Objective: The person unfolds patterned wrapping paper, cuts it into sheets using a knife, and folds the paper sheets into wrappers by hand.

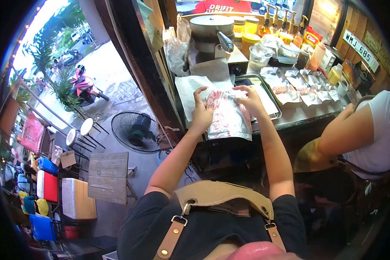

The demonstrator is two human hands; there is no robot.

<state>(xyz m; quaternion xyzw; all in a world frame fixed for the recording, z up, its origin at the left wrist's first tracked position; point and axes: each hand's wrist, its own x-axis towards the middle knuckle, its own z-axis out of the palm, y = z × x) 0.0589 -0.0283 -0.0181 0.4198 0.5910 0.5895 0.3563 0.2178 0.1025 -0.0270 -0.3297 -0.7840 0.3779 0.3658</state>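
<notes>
A sheet of white paper with red print [225, 113] hangs over the counter's front edge between my hands. My left hand [202, 112] has its fingers curled on the sheet's left upper part. On the right upper part, my right hand [252, 103] grips the paper with thumb and fingers. More white paper [184, 95] lies behind and to the left. A metal tray [275, 113] sits just right of my right hand. Farther right stand several paper-lined holders [290, 96].
A pan [210, 27] stands on a stove at the back, its handle towards me. Pump bottles [286, 27], tubs and a plastic container [260, 55] line the counter. A co-worker's arm [346, 130] is at the right. A fan [135, 132] stands left of the post.
</notes>
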